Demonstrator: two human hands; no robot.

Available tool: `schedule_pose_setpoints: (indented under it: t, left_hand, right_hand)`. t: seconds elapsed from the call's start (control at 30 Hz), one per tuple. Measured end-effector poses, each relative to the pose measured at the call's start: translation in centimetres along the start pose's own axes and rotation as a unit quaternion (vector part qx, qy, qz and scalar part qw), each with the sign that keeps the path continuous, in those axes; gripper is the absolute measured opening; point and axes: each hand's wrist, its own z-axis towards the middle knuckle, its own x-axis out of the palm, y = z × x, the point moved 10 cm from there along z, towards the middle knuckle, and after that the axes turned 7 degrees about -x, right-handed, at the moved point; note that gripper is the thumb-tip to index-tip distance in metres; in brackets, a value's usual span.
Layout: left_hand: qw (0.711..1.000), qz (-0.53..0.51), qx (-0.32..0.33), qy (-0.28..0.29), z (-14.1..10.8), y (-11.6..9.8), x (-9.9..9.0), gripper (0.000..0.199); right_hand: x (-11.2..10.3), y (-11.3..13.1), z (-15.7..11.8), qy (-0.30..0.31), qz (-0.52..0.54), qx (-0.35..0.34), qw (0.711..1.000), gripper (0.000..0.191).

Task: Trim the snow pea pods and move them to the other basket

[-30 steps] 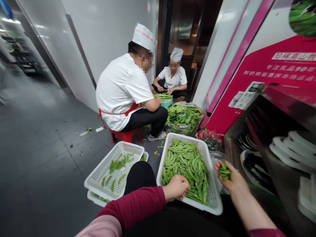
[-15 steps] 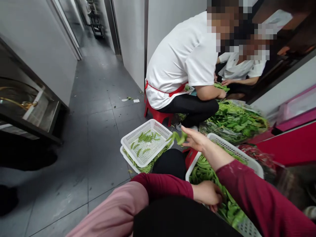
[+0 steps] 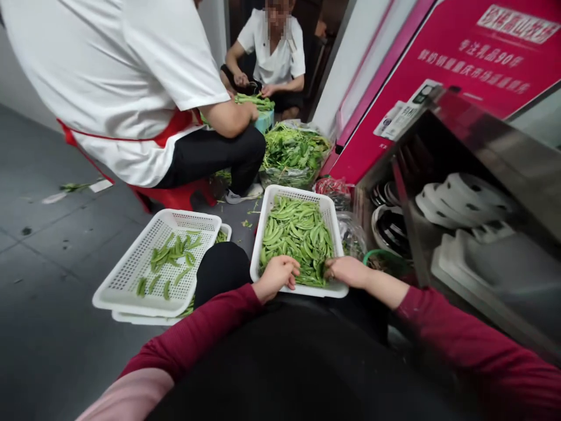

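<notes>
A white perforated basket [image 3: 336,225] full of green pea pods [image 3: 298,231] stands right in front of my lap. Over its near left corner is my left hand [image 3: 277,276], its fingers curled together; whatever is in them is too small to name. My right hand [image 3: 348,272] reaches over the near right side, fingertips bent down at the pods and partly hidden. What they pinch, if anything, does not show. To the left, a second white basket [image 3: 123,286] holds a few scattered pea pods [image 3: 170,251] and sits on another basket [image 3: 144,318] with more pods.
A person in a white shirt [image 3: 109,70] sits on a red stool [image 3: 169,196] at the left. Farther back another person [image 3: 276,52] handles greens. Leafy greens [image 3: 298,146] lie in a plastic bag. At the right are a pink cabinet [image 3: 438,64] and a shoe rack [image 3: 421,257].
My view has turned right, towards the full basket. My right hand, earlier stretched out with pods falling from it towards the left basket, is back at the full basket.
</notes>
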Motion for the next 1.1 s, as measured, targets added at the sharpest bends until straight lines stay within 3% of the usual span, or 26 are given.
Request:
schedule_pose_setpoints:
  t: [0.1, 0.2, 0.27, 0.33, 0.43, 0.5, 0.57, 0.67, 0.8, 0.9, 1.0, 1.1]
  left_hand:
    - [1.000, 0.014, 0.009, -0.002, -0.4, -0.4, 1.0, 0.016]
    - [1.000, 0.026, 0.013, -0.003, -0.7, -0.6, 1.4, 0.016]
    - [0.999, 0.032, 0.011, -0.012, -0.8, -0.6, 1.2, 0.018]
    - [0.999, 0.036, 0.003, -0.017, -0.7, -0.4, 1.0, 0.018]
    - [0.999, 0.036, -0.015, -0.018, -0.5, -0.1, 0.9, 0.017]
    - [0.999, 0.031, -0.018, -0.017, -0.4, -0.1, 1.0, 0.015]
    - [0.999, 0.026, -0.011, -0.022, -0.4, -0.2, 1.2, 0.012]
    - [0.999, 0.020, 0.001, -0.032, -0.7, 0.1, 1.4, 0.010]
    - [1.000, -0.011, -0.016, -0.023, -0.4, 0.9, 0.9, 0.008]
    - [1.000, -0.025, 0.001, -0.018, -0.7, 0.4, 0.4, 0.010]
    - [1.000, 0.019, 0.001, 0.003, -1.1, 0.2, 1.0, 0.023]
    - [0.990, 0.143, -0.013, 0.004, -0.9, 0.8, 1.8, 0.029]
  right_hand:
    - [3.9, 1.3, 0.4, 0.062, -0.080, -0.052, 0.994, 0.016]
    - [4.9, 2.2, 1.2, 0.076, -0.118, -0.079, 0.987, 0.019]
    - [4.1, 2.5, 1.2, 0.071, -0.120, -0.105, 0.985, 0.015]
    - [2.0, 2.2, 0.9, 0.028, -0.092, -0.113, 0.989, 0.008]
    - [-1.3, 0.5, 0.2, -0.053, 0.011, -0.053, 0.997, 0.019]
    - [-1.3, 0.7, 0.0, -0.046, 0.036, -0.050, 0.997, 0.025]
    - [0.1, 2.8, 0.0, -0.011, -0.032, -0.115, 0.993, 0.022]
    - [3.3, 5.3, 0.4, 0.012, -0.210, -0.186, 0.960, 0.020]
    - [5.9, 5.5, 1.8, 0.028, -0.296, -0.220, 0.929, 0.017]
    - [4.1, 5.3, 1.8, -0.017, -0.246, -0.227, 0.942, 0.017]
    - [1.0, 3.6, 1.1, -0.071, -0.120, -0.140, 0.980, 0.017]
    - [-0.6, 2.3, 0.5, -0.120, 0.025, -0.069, 0.990, 0.015]
